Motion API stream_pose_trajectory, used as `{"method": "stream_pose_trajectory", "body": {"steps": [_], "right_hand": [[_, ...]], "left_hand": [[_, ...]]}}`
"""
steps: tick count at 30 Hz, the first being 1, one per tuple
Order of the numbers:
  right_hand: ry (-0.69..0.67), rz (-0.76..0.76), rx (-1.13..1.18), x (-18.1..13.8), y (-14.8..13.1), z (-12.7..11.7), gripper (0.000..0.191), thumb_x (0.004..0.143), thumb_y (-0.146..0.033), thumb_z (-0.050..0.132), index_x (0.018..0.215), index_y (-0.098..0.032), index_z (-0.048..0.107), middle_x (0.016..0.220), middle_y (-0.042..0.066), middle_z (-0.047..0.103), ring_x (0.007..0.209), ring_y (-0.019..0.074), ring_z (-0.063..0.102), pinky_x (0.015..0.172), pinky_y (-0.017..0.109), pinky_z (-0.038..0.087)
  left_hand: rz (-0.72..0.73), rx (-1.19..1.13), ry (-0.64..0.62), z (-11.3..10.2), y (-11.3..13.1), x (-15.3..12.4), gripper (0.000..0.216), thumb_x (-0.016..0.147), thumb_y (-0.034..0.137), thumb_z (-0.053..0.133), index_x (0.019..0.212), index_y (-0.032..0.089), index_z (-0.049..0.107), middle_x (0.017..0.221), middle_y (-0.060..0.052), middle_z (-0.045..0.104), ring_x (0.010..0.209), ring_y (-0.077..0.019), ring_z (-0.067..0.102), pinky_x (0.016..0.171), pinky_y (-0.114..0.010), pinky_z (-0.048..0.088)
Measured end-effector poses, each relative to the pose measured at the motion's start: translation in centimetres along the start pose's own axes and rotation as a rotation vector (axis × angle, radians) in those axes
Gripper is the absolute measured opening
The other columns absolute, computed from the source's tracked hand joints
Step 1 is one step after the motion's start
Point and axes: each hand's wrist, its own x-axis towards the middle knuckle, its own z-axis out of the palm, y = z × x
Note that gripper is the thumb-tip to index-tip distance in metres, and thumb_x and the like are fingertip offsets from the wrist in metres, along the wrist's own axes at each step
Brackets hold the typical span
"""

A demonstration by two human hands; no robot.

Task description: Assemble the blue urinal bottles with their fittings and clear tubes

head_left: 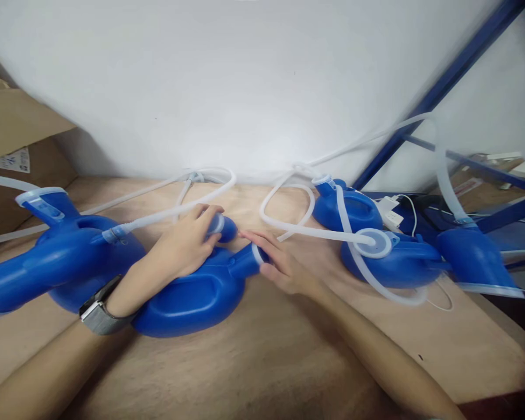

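Observation:
A blue plastic bottle [188, 300] lies on its side on the wooden table [254, 356] in front of me. My left hand [181, 248], with a watch on its wrist, lies over the bottle's top, fingers curled round a blue connector piece [225, 227] on a white hose [157, 217]. My right hand [280, 262] has its fingers stretched out against the bottle's white-rimmed neck [251, 259].
Another blue bottle with a funnel mouth [65, 254] lies at the left. Several more blue bottles [389, 256] with looping clear tubes lie at the right. A cardboard box [13, 146] stands far left; a blue metal frame [446, 81] and a white plug [389, 213] are at the right.

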Motion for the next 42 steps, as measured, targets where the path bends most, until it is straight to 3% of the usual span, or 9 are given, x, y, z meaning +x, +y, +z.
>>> {"method": "stream_pose_trajectory", "body": {"steps": [3, 7, 12, 19, 26, 34, 42], "right_hand": [[-0.067, 0.019, -0.085, 0.0, 0.2, -1.7, 0.065, 0.110, -0.063, 0.034, 0.165, -0.028, 0.043, 0.145, 0.013, 0.049, 0.136, 0.0263, 0.054, 0.120, 0.050, 0.046], [-0.151, 0.053, -0.157, 0.3, -0.6, -3.7, 0.063, 0.106, -0.056, 0.054, 0.164, -0.033, 0.043, 0.138, 0.010, 0.056, 0.128, 0.0227, 0.060, 0.113, 0.045, 0.054], [-0.079, 0.037, -0.139, 0.6, -1.8, -4.8, 0.057, 0.095, -0.048, 0.075, 0.149, -0.034, 0.063, 0.133, 0.007, 0.070, 0.119, 0.0237, 0.069, 0.106, 0.041, 0.061], [-0.216, 0.083, -0.113, 0.8, -2.4, -6.1, 0.056, 0.097, -0.036, 0.075, 0.151, -0.035, 0.061, 0.145, 0.006, 0.067, 0.132, 0.0234, 0.066, 0.116, 0.041, 0.055], [-0.236, 0.078, -0.051, 0.7, -2.6, -6.3, 0.051, 0.099, -0.027, 0.074, 0.148, -0.035, 0.064, 0.148, 0.008, 0.064, 0.132, 0.0239, 0.065, 0.112, 0.042, 0.057], [-0.220, 0.045, -0.047, 0.7, -1.9, -6.3, 0.050, 0.097, -0.026, 0.076, 0.145, -0.036, 0.066, 0.137, 0.009, 0.066, 0.124, 0.0232, 0.067, 0.109, 0.042, 0.059], [-0.212, 0.038, 0.000, 0.8, -1.9, -6.0, 0.059, 0.097, -0.023, 0.076, 0.150, -0.040, 0.060, 0.133, 0.007, 0.065, 0.124, 0.0214, 0.066, 0.109, 0.041, 0.059]], "left_hand": [[0.012, 0.000, 0.006, 0.0, -0.1, 0.0, 0.046, 0.098, 0.034, 0.048, 0.141, 0.022, 0.055, 0.142, -0.013, 0.062, 0.105, -0.0314, 0.071, 0.093, -0.048, 0.055], [0.024, 0.000, 0.010, 0.0, -0.2, 0.0, 0.046, 0.098, 0.037, 0.049, 0.141, 0.023, 0.055, 0.144, -0.012, 0.061, 0.108, -0.0315, 0.071, 0.093, -0.047, 0.055], [0.023, -0.013, 0.004, -0.1, 0.0, -0.1, 0.045, 0.099, 0.039, 0.048, 0.140, 0.022, 0.055, 0.144, -0.012, 0.061, 0.105, -0.0309, 0.072, 0.092, -0.047, 0.056], [0.025, -0.029, -0.003, -0.3, 0.2, -0.1, 0.044, 0.099, 0.040, 0.047, 0.138, 0.023, 0.057, 0.144, -0.011, 0.061, 0.108, -0.0317, 0.071, 0.090, -0.047, 0.057], [0.002, -0.031, -0.029, -0.5, 0.5, -0.2, 0.046, 0.099, 0.040, 0.046, 0.139, 0.022, 0.057, 0.145, -0.011, 0.060, 0.119, -0.0341, 0.068, 0.095, -0.048, 0.056], [-0.026, -0.031, -0.070, -0.6, 0.9, 0.0, 0.046, 0.097, 0.039, 0.047, 0.139, 0.024, 0.056, 0.148, -0.010, 0.057, 0.111, -0.0329, 0.070, 0.090, -0.048, 0.058], [0.021, -0.021, -0.006, 0.0, 0.7, 0.1, 0.045, 0.098, 0.037, 0.045, 0.138, 0.022, 0.057, 0.141, -0.012, 0.060, 0.115, -0.0328, 0.067, 0.100, -0.050, 0.054]]}}
